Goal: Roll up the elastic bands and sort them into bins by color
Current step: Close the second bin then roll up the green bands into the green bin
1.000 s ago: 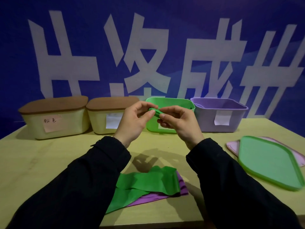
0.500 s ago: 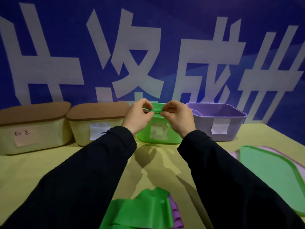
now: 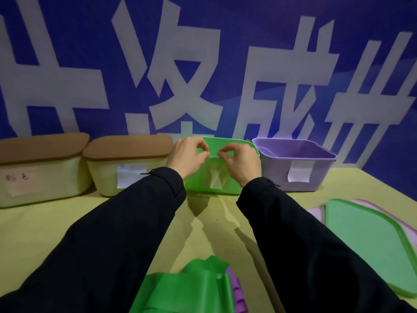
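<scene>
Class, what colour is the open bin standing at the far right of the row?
Purple, seen clearly in the head view, beside the green bin.

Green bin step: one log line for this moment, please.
left hand and right hand: over green bin, fingers curled | rolled band: not visible | loose green band: on table

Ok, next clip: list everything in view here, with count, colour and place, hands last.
lidded bins: 2, cream with brown lids, back left
green bin: 1, open, back centre
purple bin: 1, open, back right
green lid: 1, right, lying on a pink lid
green bands: loose pile, count unclear, near edge
purple band: at least 1, under the green pile
table: 1, yellowish
backdrop: 1, blue, white characters
hands: left, right, over the green bin, fingertips pinched; held item not discernible
</scene>
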A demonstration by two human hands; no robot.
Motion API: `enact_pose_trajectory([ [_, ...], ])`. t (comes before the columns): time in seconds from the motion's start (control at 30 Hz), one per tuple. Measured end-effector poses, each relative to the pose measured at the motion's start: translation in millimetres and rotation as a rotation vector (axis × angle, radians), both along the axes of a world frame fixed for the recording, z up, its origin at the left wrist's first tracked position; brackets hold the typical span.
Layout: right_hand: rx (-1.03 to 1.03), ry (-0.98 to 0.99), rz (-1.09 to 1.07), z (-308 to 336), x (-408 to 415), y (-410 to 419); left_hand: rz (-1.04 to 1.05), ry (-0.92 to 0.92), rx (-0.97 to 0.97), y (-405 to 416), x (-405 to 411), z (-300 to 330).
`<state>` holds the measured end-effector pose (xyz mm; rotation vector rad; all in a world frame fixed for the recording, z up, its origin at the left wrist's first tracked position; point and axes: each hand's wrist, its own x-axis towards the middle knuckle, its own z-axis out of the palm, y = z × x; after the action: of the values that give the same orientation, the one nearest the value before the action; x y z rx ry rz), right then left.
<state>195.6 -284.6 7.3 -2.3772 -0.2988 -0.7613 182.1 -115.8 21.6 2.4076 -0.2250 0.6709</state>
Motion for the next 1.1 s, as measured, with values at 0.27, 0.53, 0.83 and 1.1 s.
enact_pose_trajectory([
  [0.27, 0.023, 0.107, 0.190, -3.5, -67.3, 41.2, -0.030, 0.040, -0.006, 35.1, -87.3, 2.8],
  [0.53, -0.328, 0.454, 0.570, -29.4, -136.4, 108.5, -0.001, 0.651, 0.380, 116.6, -165.4, -14.6],
  [0.83, -0.436, 0.493, 0.719, -30.0, -168.7, 159.0, 0.221, 1.032, 0.485, 157.7, -207.3, -29.5],
  [1.1, -0.418, 0.495, 0.705, -35.5, -177.9, 160.1, 0.114, 0.958, 0.327, 173.5, -215.0, -39.5],
])
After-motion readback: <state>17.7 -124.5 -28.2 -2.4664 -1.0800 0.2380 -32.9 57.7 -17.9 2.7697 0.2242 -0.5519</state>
